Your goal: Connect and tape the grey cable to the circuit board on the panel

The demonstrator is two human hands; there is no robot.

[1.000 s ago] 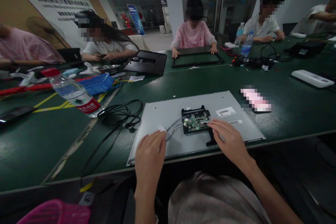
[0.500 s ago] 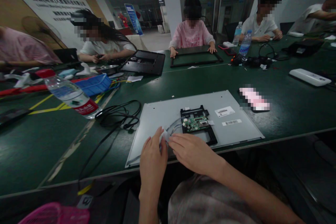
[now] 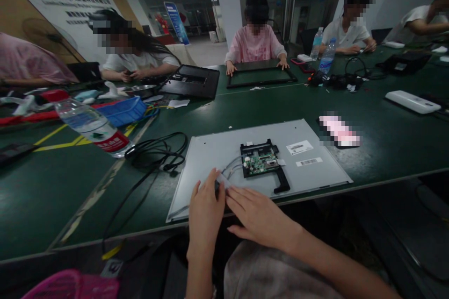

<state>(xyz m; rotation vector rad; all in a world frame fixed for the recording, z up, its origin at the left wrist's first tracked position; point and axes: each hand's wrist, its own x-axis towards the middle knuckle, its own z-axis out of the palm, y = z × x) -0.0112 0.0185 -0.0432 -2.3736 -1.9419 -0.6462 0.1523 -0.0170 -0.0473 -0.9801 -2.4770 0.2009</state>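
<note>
A large flat display panel [image 3: 206, 159] lies back side up at the table's front edge. On it sits a black plastic bracket [image 3: 281, 180] carrying a green circuit board [image 3: 259, 163]. Thin grey cables [image 3: 231, 164] run left from the board toward my hands. My left hand [image 3: 206, 210] has its thumb and forefinger closed on a whitish translucent strip [image 3: 221, 179] over the cables; it looks like tape. Beside it, my right hand [image 3: 257, 212] lies with fingers stretched out, their tips touching the strip's near end, thumb apart. My fingers partly hide the strip.
Left of the panel are a coiled black cable [image 3: 157, 152], a tilted water bottle [image 3: 94, 124] and a blue basket [image 3: 122, 111]. A phone [image 3: 338, 131] lies to the right. Across the table, a person's hands rest on a black frame [image 3: 261, 86]. A pink basket [image 3: 70, 285] is below the edge.
My right hand has flattened and its thumb has moved away from the fingers. The whitish strip now lies flatter and longer between my hands.
</note>
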